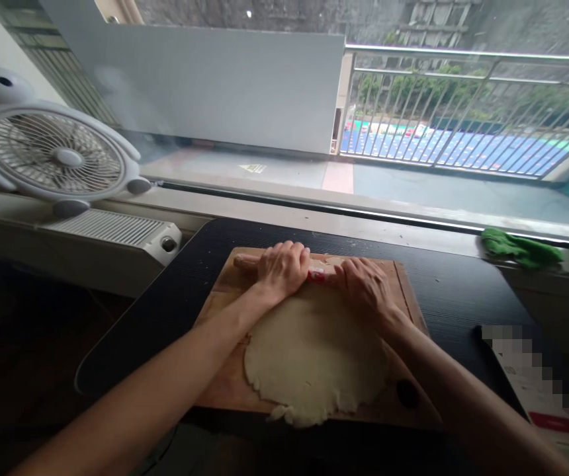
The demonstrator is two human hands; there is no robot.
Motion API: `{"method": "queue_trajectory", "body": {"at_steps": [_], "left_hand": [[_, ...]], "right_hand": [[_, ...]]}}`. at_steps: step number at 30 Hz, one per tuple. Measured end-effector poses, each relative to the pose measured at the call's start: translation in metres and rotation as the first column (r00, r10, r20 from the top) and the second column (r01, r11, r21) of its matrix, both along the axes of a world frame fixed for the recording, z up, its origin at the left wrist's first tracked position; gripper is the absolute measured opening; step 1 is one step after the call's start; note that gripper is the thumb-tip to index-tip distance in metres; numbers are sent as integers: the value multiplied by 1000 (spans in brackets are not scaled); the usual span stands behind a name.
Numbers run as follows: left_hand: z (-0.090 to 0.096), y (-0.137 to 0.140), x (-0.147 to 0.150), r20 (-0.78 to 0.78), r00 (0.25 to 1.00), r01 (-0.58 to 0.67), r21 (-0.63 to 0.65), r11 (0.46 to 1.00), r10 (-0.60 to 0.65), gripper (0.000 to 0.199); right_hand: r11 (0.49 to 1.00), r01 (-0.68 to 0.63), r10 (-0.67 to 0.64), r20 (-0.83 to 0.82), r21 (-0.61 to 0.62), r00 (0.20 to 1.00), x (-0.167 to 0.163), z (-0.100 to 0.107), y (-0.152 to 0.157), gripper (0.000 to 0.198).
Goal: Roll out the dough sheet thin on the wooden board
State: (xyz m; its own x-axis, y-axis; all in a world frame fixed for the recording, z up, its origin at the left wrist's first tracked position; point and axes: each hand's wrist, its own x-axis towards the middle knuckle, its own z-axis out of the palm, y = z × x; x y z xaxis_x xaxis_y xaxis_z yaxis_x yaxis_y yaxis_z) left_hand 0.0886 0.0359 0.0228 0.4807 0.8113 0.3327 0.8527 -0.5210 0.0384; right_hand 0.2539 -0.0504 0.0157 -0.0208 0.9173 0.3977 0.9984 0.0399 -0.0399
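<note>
A wide, flat sheet of pale dough [314, 350] lies on a wooden cutting board [225, 383], its ragged near edge reaching past the board's front. Across the dough's far side rests a wooden rolling pin [247, 262] with a red label near its middle. My left hand [283, 266] is closed over the pin left of the label. To the right of the label, my right hand [364, 281] is wrapped over the pin too. Both hands hide much of the pin, including its right end.
The board sits on a black table [165, 330] beside a window. A white fan [66, 155] stands at the left on a sill unit, and a green cloth [520, 248] lies on the sill at right. A partly blurred box or packet [537, 390] is at the table's right edge.
</note>
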Motion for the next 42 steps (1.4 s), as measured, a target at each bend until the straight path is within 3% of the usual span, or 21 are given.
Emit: {"method": "queue_trajectory", "body": {"at_steps": [4, 10, 12, 18, 20, 26, 28, 34, 36, 39, 42], "left_hand": [[-4, -23, 4, 12, 995, 101, 32, 994, -101, 35], [3, 36, 52, 94, 994, 57, 15, 998, -58, 39], [4, 44, 58, 97, 994, 52, -16, 999, -50, 40], [-5, -9, 13, 27, 962, 270, 10, 963, -270, 46], [-5, -13, 8, 8, 957, 289, 25, 957, -289, 45], [3, 48, 61, 104, 989, 100, 74, 992, -107, 39], [5, 55, 70, 147, 987, 61, 81, 995, -72, 39], [-8, 4, 21, 101, 960, 254, 64, 965, -259, 39], [-8, -3, 10, 54, 946, 316, 54, 947, -319, 42], [-4, 18, 22, 19, 932, 360, 41, 932, -361, 40], [0, 57, 50, 8, 956, 294, -7, 956, -294, 36]], "right_hand": [[1000, -2, 3, 16, -25, 1000, 11, -5, -34, 33], [972, 197, -217, -162, -129, 963, 42, 4, 24, 28], [964, 217, -244, -197, -153, 950, 46, 6, 31, 29], [998, 49, -56, -157, -50, 986, 17, -1, -30, 34], [999, 45, -47, -147, -19, 988, 15, -3, -33, 34], [952, 277, -300, -229, -130, 926, 51, 6, 39, 36], [944, 303, -326, -226, -132, 918, 55, 10, 46, 37], [990, 134, -138, -160, -39, 977, 24, -1, -6, 33], [993, 118, -120, -148, -23, 982, 24, -3, -6, 32], [973, 196, -217, -188, -121, 958, 40, 0, 27, 31], [947, 286, -311, -198, -145, 930, 58, 6, 63, 34]]}}
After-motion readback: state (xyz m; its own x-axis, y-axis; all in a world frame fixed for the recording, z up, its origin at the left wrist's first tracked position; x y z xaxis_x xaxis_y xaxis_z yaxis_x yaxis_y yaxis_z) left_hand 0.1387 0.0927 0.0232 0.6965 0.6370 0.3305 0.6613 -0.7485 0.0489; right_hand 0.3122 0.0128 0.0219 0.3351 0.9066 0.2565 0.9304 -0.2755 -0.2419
